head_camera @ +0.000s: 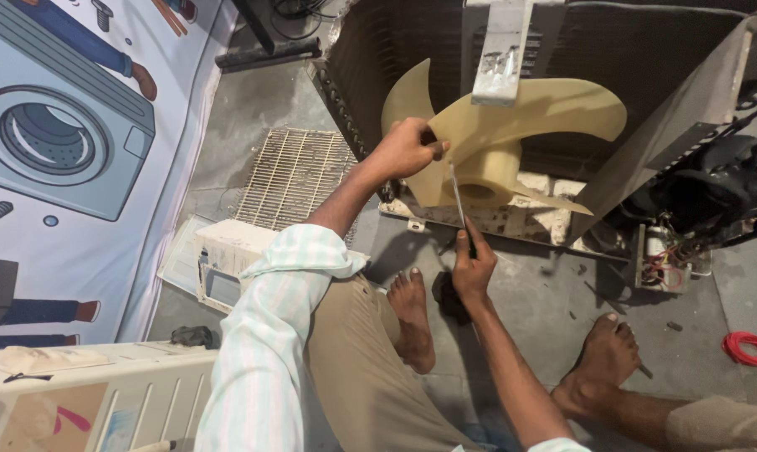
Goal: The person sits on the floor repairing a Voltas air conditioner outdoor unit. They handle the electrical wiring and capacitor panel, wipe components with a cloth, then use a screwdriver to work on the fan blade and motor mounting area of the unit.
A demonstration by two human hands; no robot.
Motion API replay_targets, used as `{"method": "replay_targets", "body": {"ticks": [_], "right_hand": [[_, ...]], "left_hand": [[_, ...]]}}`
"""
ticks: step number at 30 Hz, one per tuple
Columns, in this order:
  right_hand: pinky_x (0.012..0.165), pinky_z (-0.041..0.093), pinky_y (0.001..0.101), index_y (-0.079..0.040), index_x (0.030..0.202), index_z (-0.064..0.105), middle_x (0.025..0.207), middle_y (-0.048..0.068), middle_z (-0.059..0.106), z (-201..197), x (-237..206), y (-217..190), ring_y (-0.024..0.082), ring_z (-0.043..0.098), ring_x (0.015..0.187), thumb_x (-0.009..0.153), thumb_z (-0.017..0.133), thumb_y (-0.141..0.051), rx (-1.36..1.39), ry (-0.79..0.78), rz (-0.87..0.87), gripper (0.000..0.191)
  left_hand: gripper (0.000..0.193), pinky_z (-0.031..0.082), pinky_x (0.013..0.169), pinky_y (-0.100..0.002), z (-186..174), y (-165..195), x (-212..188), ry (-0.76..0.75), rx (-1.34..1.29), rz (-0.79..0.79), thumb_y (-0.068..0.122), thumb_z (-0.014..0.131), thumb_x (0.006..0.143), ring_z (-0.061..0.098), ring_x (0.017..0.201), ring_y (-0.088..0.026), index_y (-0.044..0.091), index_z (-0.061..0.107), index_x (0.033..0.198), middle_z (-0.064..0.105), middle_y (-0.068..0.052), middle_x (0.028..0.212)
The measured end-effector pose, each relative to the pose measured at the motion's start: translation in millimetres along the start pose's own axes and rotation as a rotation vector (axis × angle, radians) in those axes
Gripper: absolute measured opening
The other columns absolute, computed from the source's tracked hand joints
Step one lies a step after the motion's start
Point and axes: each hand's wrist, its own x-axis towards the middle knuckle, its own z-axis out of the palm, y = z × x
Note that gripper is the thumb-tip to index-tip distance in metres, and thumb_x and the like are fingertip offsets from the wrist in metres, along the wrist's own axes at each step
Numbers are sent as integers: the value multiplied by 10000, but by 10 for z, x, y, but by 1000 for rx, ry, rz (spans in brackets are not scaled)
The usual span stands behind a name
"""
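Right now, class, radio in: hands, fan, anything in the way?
Left hand grips beige fan blade. Right hand holds screwdriver, tip at fan hub. Metal bracket overhangs fan.

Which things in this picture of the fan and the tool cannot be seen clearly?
Head view:
- Screwdriver tip: hidden behind the fan hub.
- Its handle: covered by the right hand.
- Fan blade edge: covered by the left hand.
- Fan top: hidden by a metal bracket.
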Motion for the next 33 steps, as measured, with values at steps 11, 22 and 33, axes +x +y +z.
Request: {"method": "replay_targets", "body": {"ticks": [11, 22, 33], "right_hand": [[670, 476, 270, -43, 1352, 680, 798, 24, 640, 88, 31, -129, 82, 534, 732, 1049, 635, -201, 16, -16, 194, 345], [877, 513, 302, -18, 1436, 620, 1141, 164, 728, 43, 33, 14, 113, 636, 1052, 1139, 600, -212, -90, -34, -80, 355], [859, 550, 351, -48, 1358, 655, 1106, 211, 754, 89, 138, -269, 223, 725, 955, 1051, 611, -193, -50, -102, 74, 343]], "left_hand": [[377, 605, 835, -356, -71, -37, -24, 15, -49, 30, 157, 703, 828, 786, 938, -228, 1, 695, 1170, 794, -152, 1002], [369, 603, 876, -364, -97, -53, -68, -24, -143, 129, 103, 673, 904, 780, 1007, -238, 4, 615, 1255, 781, -153, 1091], [329, 603, 843, -377, -98, -33, -65, 3, -34, 102, 128, 680, 907, 784, 944, -260, 8, 638, 1210, 782, -170, 1019]]}}
